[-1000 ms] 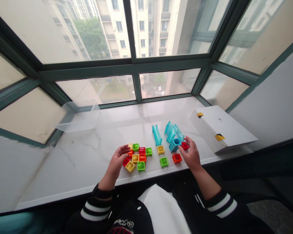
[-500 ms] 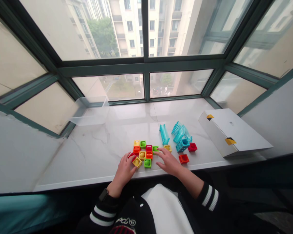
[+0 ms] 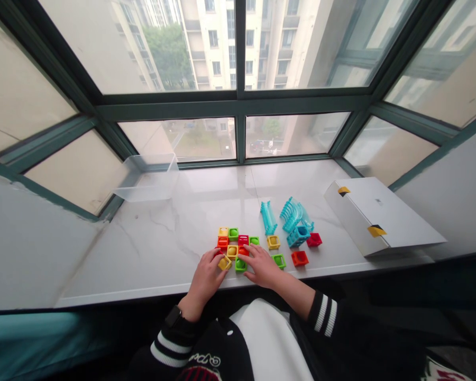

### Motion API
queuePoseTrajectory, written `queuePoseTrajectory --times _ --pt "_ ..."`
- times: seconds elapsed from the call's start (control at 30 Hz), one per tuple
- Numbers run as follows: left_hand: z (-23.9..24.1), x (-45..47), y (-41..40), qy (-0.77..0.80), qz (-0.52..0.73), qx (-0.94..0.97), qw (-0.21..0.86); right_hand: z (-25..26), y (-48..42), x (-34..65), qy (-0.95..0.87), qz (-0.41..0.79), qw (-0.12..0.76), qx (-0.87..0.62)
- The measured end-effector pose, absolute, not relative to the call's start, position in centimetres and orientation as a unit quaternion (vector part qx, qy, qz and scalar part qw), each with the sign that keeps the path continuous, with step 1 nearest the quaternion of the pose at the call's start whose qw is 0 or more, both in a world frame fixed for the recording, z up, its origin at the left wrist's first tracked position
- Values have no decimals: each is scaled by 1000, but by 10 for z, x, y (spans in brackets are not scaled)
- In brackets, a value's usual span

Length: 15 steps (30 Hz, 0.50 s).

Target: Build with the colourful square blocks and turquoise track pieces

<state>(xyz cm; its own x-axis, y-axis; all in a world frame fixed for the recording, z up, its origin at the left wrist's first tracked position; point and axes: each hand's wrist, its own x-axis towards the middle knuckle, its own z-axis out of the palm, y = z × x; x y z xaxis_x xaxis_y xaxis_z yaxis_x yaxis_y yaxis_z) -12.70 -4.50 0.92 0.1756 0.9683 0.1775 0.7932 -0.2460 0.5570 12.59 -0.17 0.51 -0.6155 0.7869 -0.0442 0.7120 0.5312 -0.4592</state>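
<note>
Coloured blocks (image 3: 232, 251) lay clustered on the white sill (image 3: 103, 254), near its front edge, and the broadest risk seemed to be that edge: a forearm drawn back carelessly could have dragged a piece over it. On a smaller scale, the cluster looked loose enough that a hard sideways push from either hand might have skewed its rows, while a careless knuckle could have nudged the outer green block (image 3: 278, 261), partly hidden by the right hand (image 3: 264, 266). Smallest of all, the askew yellow block (image 3: 224, 263) might have spun if pressed on one side only. As for the fingers, the right thumb and forefinger stood apart, their gap facing the inner green block (image 3: 240, 264), the forefinger at the orange block (image 3: 243, 251). The left hand (image 3: 203, 278) curved around the cluster's near left corner, its thumb beside the askew yellow block and its fingertips over a mostly covered red one; whether they gripped either, I could not tell.
</note>
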Motion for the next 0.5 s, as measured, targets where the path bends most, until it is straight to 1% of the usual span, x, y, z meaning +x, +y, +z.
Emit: queuePoseTrajectory --times 0.5 --pt "13 -103 -41 650 111 744 112 9 0 127 -875 228 66 -422"
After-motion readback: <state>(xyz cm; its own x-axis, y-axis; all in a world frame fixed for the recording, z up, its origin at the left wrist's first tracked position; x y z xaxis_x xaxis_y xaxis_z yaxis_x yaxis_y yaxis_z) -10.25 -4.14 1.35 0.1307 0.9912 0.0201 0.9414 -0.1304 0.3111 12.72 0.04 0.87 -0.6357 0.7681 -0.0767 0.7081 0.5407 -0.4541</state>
